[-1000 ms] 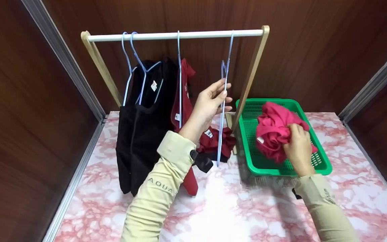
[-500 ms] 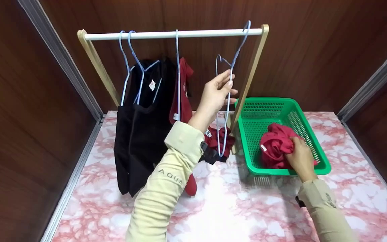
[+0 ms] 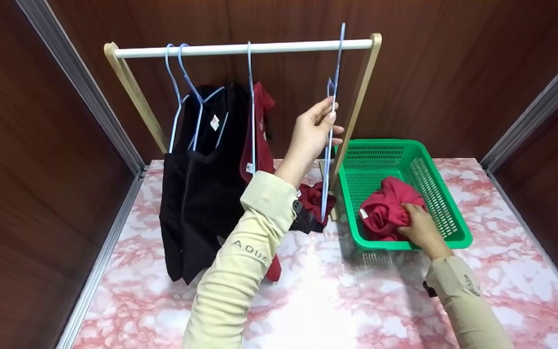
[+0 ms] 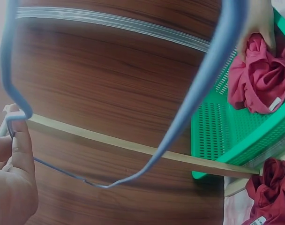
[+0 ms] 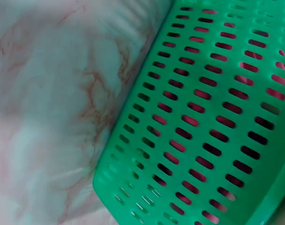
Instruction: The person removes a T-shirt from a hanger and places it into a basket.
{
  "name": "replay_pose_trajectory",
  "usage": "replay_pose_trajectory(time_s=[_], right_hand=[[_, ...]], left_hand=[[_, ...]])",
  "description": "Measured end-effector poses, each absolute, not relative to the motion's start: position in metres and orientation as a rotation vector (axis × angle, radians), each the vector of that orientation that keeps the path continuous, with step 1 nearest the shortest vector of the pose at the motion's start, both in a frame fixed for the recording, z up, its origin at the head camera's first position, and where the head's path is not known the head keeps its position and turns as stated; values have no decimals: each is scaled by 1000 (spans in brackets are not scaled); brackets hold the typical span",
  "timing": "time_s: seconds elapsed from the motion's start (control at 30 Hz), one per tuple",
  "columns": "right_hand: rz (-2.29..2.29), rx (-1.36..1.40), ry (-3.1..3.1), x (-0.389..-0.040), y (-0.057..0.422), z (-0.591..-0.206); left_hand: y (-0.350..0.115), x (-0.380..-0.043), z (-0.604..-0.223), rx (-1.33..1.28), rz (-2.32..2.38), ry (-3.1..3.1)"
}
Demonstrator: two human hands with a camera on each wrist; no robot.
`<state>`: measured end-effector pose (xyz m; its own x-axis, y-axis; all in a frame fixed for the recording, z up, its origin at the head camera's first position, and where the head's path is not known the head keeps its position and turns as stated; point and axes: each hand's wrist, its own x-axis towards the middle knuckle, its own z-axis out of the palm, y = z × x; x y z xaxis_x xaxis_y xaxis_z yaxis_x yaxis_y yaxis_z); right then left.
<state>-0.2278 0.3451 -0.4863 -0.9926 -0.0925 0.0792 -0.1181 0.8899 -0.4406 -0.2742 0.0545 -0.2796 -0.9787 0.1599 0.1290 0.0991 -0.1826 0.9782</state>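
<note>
1 blue hanger is pinched high up by the left hand, near the right end of the white rail, seemingly to steady its hook, which rises above the rail. The right hand grips a bunched red garment inside the green basket, on the right of the worktop; the sides probably stop loose cloth spilling. At left, 2 other hangers carry black clothing.

Head camera: from above, facing forward and down, taking in the whole clothes rack. Left wrist: close, looking through a blue hanger. Right wrist: nearest, against the green plastic basket all three share.
</note>
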Motion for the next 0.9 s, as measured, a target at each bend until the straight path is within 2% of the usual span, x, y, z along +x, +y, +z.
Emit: replay_pose_trajectory(time_s=[0.37,0.63,0.9], right_hand=[[822,244,-3086,-225,351,-480],[805,125,-3039,-225,354,-477],[854,-208,-2660,-224,365,-468]], left_hand=[[62,-273,-274,282,2352,1977],[64,-276,-274,234,2347,1997],[63,-278,-282,232,2314,2033]])
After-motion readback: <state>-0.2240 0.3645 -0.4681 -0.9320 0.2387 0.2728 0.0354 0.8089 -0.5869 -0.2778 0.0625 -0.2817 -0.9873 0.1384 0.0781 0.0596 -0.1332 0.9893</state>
